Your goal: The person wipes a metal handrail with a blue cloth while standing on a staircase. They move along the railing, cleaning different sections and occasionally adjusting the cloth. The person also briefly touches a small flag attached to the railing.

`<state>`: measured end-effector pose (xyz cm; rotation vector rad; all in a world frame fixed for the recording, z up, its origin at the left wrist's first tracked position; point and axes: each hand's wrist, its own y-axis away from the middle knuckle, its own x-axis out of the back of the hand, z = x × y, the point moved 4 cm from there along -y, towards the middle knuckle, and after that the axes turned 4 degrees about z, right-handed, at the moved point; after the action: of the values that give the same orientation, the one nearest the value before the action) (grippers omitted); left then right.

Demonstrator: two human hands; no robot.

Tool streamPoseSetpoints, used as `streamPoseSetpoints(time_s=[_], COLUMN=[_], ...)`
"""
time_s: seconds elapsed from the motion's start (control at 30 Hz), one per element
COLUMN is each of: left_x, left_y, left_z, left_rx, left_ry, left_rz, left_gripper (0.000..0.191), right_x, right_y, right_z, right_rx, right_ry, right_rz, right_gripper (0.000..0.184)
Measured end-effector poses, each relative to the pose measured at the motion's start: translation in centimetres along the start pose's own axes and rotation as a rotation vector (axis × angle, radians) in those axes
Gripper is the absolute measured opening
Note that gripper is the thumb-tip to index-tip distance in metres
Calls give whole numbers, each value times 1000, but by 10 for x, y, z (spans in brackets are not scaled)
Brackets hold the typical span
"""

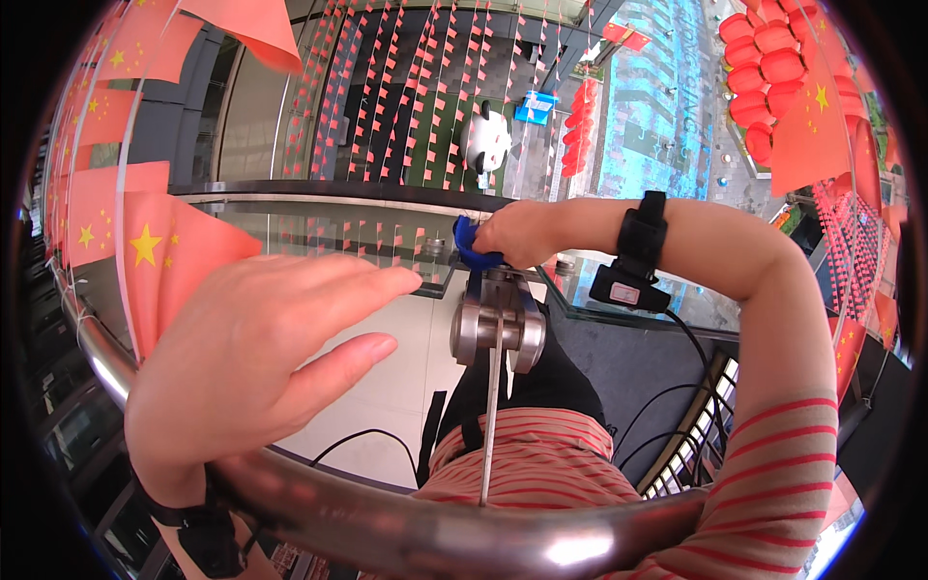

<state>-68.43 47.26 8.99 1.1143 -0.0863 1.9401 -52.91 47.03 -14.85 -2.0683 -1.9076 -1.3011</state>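
Note:
My right hand (516, 233) reaches over the railing and grips a blue cloth (465, 250). The cloth lies against the top of a metal post bracket (500, 330), beside the glass panels. Nothing is in my left hand (254, 355), whose thumb and fingers are apart. That hand is above the curved steel handrail (377, 496) and hides part of it; whether it touches the rail I cannot tell. A thin metal bar (492, 428) runs from the bracket towards the handrail.
Glass panels (652, 304) flank the bracket. Strings of red flags (185, 254) hang close at the left and right. Far below are a panda figure (487, 140), a blue box (536, 107) and red lanterns (779, 61). A black cable (699, 337) hangs from my right wrist device.

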Motion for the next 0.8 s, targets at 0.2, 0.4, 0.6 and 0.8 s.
streamPoseSetpoints(time_s=[0.2, 0.4, 0.6, 0.8], left_x=[-2, 0, 1, 0], left_y=[2, 1, 3, 4], left_z=[-1, -1, -1, 0], left_rx=[-8, 4, -2, -9], left_ry=[22, 18, 15, -10], left_rz=[-13, -27, -8, -9], left_gripper=[36, 36, 37, 37], right_x=[8, 6, 7, 25], right_y=[16, 36, 26, 36], right_z=[-4, -10, -15, -41], right_rx=[123, 112, 19, 140], right_ry=[-20, -51, -153, -210], right_rz=[93, 29, 140, 120], right_gripper=[35, 39, 35, 28])
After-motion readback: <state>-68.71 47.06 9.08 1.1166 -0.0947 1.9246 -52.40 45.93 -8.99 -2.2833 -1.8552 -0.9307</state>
